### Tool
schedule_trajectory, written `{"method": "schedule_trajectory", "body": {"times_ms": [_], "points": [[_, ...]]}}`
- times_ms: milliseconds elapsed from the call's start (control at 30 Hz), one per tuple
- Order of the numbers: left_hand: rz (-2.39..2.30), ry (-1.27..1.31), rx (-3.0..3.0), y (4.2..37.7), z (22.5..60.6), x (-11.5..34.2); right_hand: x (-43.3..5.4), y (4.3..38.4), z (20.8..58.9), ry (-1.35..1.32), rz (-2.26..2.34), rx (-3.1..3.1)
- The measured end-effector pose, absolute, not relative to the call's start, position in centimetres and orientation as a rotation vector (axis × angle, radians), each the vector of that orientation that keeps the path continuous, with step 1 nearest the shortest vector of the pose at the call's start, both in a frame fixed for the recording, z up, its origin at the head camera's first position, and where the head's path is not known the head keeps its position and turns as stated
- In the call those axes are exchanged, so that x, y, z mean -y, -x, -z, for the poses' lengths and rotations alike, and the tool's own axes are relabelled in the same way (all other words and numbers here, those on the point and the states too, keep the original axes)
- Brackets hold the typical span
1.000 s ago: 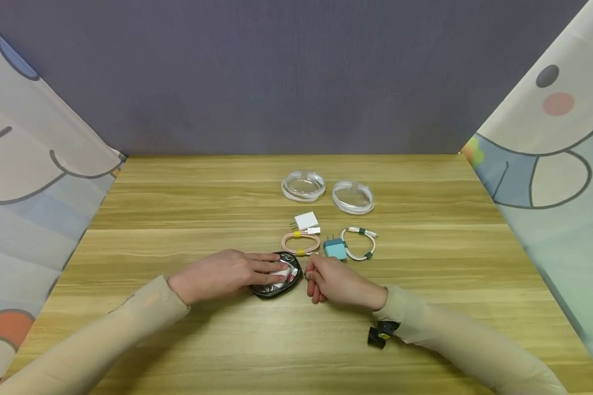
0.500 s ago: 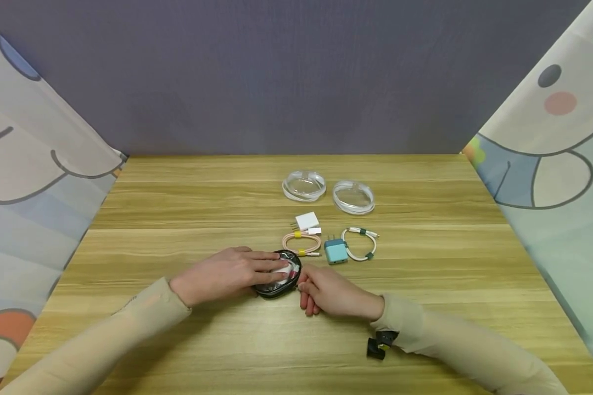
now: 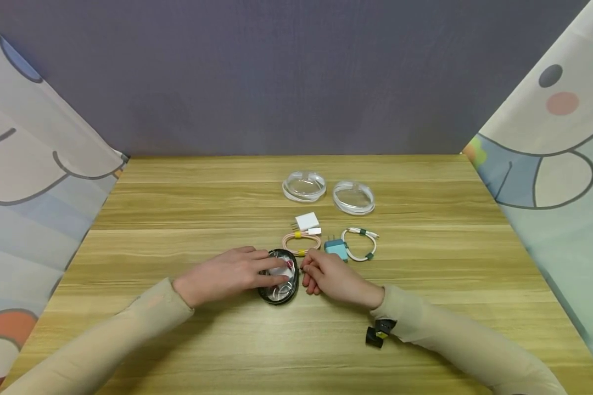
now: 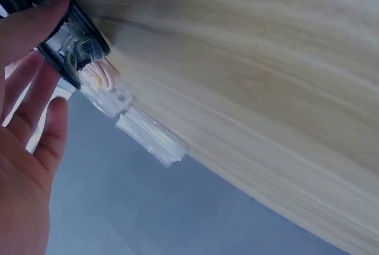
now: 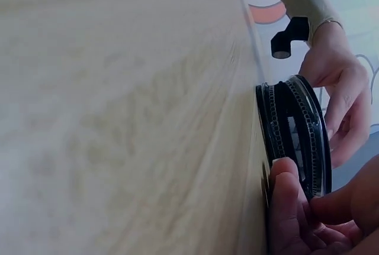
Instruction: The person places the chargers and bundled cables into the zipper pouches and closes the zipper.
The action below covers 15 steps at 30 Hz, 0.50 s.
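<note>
A small oval black zip case with a clear lid lies on the table in front of me. Through the lid show something white and a small red piece. My left hand steadies the case, fingers spread across the lid and thumb at its near side. At the right end, my right hand pinches the zip's pull between thumb and forefinger; the fingers mostly hide the pull. The right wrist view shows two rows of zip teeth parted, with white contents visible in the gap.
Just beyond the case lie a pink cable with yellow ties, a white plug charger, a blue plug charger and a white cable with green ties. Two coiled white cables in clear wrap lie farther back.
The case has turned under my left hand, and those fingers have spread wider. My right hand came nearer to me, then moved back away along the case's right edge.
</note>
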<state>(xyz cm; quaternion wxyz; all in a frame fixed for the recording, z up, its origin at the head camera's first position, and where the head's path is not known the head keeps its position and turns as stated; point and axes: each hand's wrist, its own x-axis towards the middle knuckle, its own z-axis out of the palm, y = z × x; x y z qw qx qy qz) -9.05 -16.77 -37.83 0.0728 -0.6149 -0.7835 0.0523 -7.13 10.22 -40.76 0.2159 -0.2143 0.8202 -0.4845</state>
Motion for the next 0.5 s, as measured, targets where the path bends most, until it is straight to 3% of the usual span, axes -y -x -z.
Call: {"method": "schedule_trajectory", "body": {"times_ms": [500], "points": [[-0.070,1.857,2.397,9.32,38.31,16.73,-9.63,8.08,40.99,0.618,1.259,-2.334]]}}
